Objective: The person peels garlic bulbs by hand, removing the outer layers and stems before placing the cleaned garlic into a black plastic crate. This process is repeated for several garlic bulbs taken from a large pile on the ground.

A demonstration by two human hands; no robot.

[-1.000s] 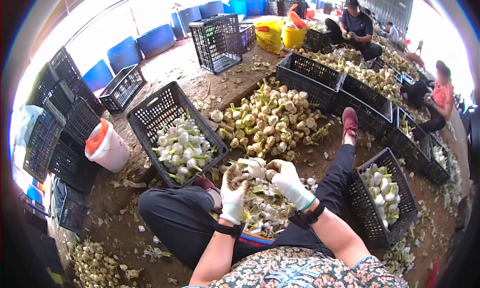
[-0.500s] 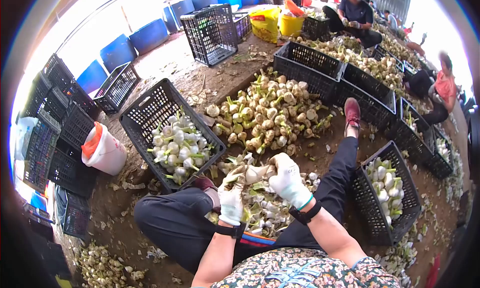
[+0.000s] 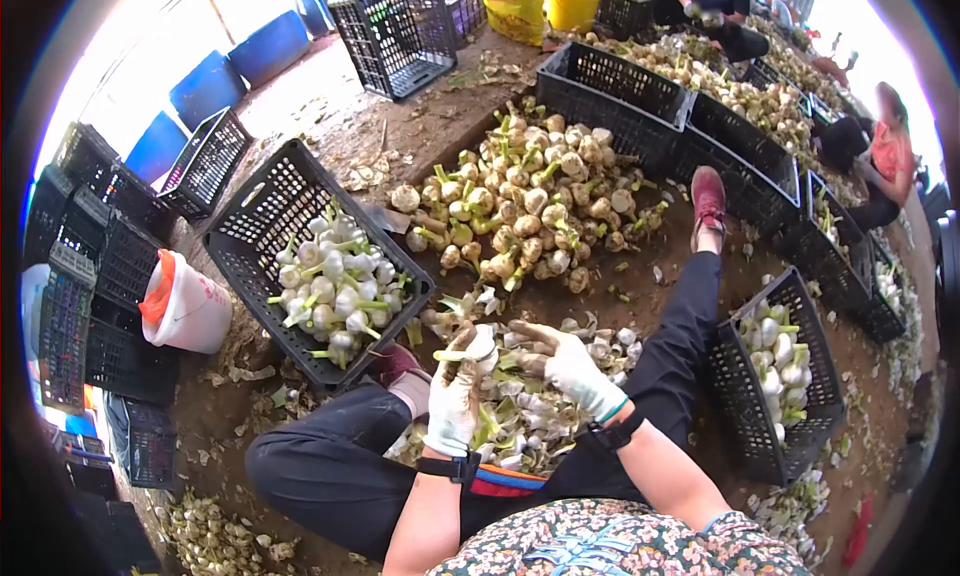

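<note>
My left hand (image 3: 455,396), in a soiled white glove, grips a peeled garlic bulb (image 3: 484,344) whose short green stem points left. Just to its right, my right hand (image 3: 575,368), gloved too, has its fingers stretched out with nothing in them. Below both hands lies a heap of garlic skins (image 3: 530,416) between my legs. Ahead of me is a pile of unpeeled garlic (image 3: 540,206) with brownish skins and cut stems. At my left, a tilted black crate (image 3: 262,211) holds clean white bulbs (image 3: 340,286).
Another black crate (image 3: 735,376) of white garlic stands beyond my right leg. A row of black crates (image 3: 625,116) borders the pile. To the left are a white bucket (image 3: 198,311) and stacked crates (image 3: 130,351). Co-workers (image 3: 885,161) sit at the far right.
My right hand has come off the garlic bulb, its fingers now extended. The bulb has turned in my left hand and looks cleaner. The view has shifted slightly.
</note>
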